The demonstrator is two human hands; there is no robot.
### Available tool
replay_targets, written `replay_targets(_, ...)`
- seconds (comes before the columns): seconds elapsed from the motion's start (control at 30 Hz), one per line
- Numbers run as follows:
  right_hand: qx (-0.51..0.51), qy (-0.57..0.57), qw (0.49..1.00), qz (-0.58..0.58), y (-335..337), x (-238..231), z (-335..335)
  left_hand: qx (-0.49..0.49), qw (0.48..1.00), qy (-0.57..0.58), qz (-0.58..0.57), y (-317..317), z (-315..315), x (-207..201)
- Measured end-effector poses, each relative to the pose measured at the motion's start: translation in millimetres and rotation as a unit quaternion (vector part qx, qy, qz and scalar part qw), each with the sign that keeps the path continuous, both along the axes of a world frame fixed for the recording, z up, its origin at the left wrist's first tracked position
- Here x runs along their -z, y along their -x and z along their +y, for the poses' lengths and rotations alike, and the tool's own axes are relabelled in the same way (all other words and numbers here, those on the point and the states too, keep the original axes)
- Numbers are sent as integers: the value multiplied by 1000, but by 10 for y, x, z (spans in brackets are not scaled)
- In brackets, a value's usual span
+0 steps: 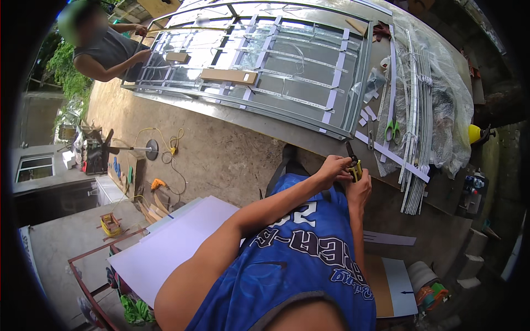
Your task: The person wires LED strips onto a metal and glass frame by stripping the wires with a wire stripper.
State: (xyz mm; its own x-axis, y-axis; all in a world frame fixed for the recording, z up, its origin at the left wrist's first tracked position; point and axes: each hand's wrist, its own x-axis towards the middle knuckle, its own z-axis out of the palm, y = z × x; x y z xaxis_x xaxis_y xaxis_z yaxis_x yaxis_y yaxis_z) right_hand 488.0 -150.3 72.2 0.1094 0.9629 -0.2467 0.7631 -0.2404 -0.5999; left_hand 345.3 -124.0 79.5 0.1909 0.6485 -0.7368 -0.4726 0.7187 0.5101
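Yellow-handled tool is in both hands in the head view, its dark tip pointing away from the person. The left hand pinches it near the middle, and the right hand looks curled around its lower end. This step seems to be getting the tool ready; next needs a steady grip. Just ahead of the hands, the metal frame's corner could bump the tip. Right of them lie a long white strip and green scissors.

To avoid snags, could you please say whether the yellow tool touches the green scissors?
Apart: the head view shows a clear gap between the yellow tool and green scissors.
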Motion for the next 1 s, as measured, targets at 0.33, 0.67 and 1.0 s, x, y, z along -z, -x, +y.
replay_targets(0.33, 204, 73, 969, 117, 126, 1027, -656, 134, 853, -264, 430, 1847, 604, 25)
replay_targets(0.67, 436, 241, 680, 538, 477, 1206, -2288, 150, 644, -143, 737, 4131, 952, 582)
replay_targets(1.0, 526, 327, 577, 532, 871, 829, -2038, 165, 624, -9, 764, 4395, 1016, 552)
